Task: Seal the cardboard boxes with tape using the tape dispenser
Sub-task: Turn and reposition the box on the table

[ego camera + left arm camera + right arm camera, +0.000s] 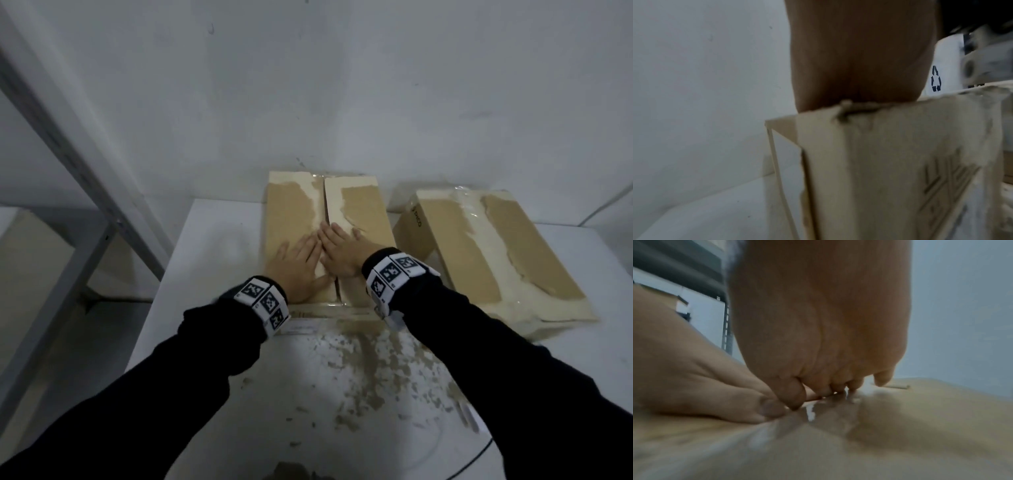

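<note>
A bare white wall (342,85) fills the background, with a grey metal shelving frame (85,178) slanting down the left side, and in front sits a white table (219,342) whose near surface is speckled with brown scraps of torn cardboard skin (370,356). On the table's far half stands the near cardboard box (294,212), its two top flaps meeting at a centre seam, the brown facing ripped away in pale patches along that seam. And here are both hands, right on it! The left hand (298,267) lies flat on the left flap, fingers straight and together, palm down, gripping nothing. The right hand (342,250) lies flat beside it on the right flap, fingers extended toward the wall, its index side touching the left hand over the seam (the right wrist view shows its fingertips (795,399) bearing down on the cardboard next to the other hand's fingers). Both wrists wear black sleeves and white bands with black square markers (263,301). To the right, just beside the first, a second cardboard box (486,246) sits angled, a glossy strip down its middle that looks like clear tape, though the blur makes that hard to confirm. In the left wrist view, the box's front face carries faded print.
</note>
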### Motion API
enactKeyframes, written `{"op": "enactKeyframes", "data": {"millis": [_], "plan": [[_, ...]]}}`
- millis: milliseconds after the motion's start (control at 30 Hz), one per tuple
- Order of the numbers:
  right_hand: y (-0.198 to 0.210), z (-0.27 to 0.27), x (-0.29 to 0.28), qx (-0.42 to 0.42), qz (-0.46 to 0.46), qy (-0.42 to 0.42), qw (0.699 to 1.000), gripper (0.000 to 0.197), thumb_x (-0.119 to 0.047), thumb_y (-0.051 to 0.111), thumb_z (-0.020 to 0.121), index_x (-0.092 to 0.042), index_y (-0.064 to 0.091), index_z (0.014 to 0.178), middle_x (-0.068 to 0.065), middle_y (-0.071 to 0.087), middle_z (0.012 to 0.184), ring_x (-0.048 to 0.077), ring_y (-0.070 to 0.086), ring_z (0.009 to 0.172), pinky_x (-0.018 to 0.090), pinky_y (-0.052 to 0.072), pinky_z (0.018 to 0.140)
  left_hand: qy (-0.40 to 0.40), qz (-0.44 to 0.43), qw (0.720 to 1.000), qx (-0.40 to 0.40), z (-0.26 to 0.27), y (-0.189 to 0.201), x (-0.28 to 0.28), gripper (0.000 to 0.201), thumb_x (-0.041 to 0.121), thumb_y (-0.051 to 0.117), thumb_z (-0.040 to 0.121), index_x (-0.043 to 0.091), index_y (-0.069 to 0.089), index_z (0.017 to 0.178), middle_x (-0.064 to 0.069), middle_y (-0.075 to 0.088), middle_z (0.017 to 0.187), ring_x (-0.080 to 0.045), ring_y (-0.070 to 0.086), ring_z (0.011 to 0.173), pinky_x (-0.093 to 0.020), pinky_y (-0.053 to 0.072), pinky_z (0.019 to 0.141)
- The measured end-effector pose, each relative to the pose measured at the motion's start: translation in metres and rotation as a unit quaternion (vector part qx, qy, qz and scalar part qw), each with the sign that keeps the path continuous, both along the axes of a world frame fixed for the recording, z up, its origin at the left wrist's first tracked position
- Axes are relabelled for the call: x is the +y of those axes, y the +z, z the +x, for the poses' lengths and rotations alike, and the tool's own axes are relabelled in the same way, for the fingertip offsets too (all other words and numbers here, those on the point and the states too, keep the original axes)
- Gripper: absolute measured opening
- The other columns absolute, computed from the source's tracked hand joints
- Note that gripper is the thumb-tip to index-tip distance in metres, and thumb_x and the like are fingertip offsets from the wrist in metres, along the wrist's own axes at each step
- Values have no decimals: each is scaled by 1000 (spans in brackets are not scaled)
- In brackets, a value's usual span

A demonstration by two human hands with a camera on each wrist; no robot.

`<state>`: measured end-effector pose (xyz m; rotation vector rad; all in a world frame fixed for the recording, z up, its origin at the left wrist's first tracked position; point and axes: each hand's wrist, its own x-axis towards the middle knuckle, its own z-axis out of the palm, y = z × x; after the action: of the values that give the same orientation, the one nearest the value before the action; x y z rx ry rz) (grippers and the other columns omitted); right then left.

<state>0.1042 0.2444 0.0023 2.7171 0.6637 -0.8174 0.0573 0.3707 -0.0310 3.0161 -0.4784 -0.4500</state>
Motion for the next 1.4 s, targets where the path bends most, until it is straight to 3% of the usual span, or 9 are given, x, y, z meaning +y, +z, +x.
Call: {"op": "enactKeyframes", "data": {"millis": [200,500,700,867,1000,1100,1200,1300,1400], "plan": [[8,-66,-22,64,87,-28,994,66,-42,20,103,-6,-7,151,8,-19,159,21,-14,148,43,0,119,-18,14,999,36,-3,7,-1,75,54,24,95,11,-5,149,-3,-15,157,-15,-12,145,-43,-3,116],[-21,-96,-40,-94,121,21,988,69,-48,20,101,-10,-5,152,6,-11,161,17,-5,149,37,3,119,-93,-34,995,30,-40,9,10,66,47,21,98,12,-2,149,-4,-9,158,-15,-5,146,-40,-2,116],[-37,-115,-43,-178,123,42,976,70,-49,11,96,-9,4,153,6,1,162,19,5,149,39,9,118,-163,14,986,-28,-50,2,21,116,82,-21,59,11,3,149,-6,-1,158,-18,4,146,-38,8,116],[-41,-117,-41,-200,126,25,971,61,-41,23,102,-11,5,153,4,2,162,18,5,149,39,10,119,-139,15,989,-54,-54,-1,14,72,54,23,94,8,10,148,-10,4,158,-22,8,145,-40,13,114],[-30,-132,-49,-166,214,-40,962,73,-53,32,97,-14,6,153,1,4,162,14,4,149,42,6,120,-146,-8,989,-15,-61,2,15,106,73,-6,73,1,22,145,-18,18,154,-30,22,142,-46,23,110],[-28,-153,-81,-274,414,-217,841,68,-54,40,94,-13,29,148,7,31,154,19,27,142,40,16,117,-135,-15,990,-32,-70,1,11,93,69,5,85,1,19,146,-16,14,155,-28,18,143,-43,22,111],[-43,-175,-134,-441,369,-444,687,49,-38,53,91,-5,52,126,18,54,125,33,49,115,41,39,97,-130,7,991,-28,-79,-2,9,69,46,28,97,6,7,148,-11,0,158,-22,5,146,-37,13,115],[-56,-202,-175,-351,259,-684,585,58,-33,57,85,-1,40,130,22,44,130,38,44,117,44,41,91,-123,-21,992,-14,-84,-3,10,80,60,17,91,4,14,148,-13,7,157,-26,11,145,-41,16,114],[-69,-220,-201,-228,254,-785,517,86,-38,65,83,-1,17,145,24,25,146,37,29,134,48,33,104,-125,-38,991,-18,-91,-2,6,89,65,12,85,-1,25,144,-18,19,154,-32,22,142,-46,23,111]]}}
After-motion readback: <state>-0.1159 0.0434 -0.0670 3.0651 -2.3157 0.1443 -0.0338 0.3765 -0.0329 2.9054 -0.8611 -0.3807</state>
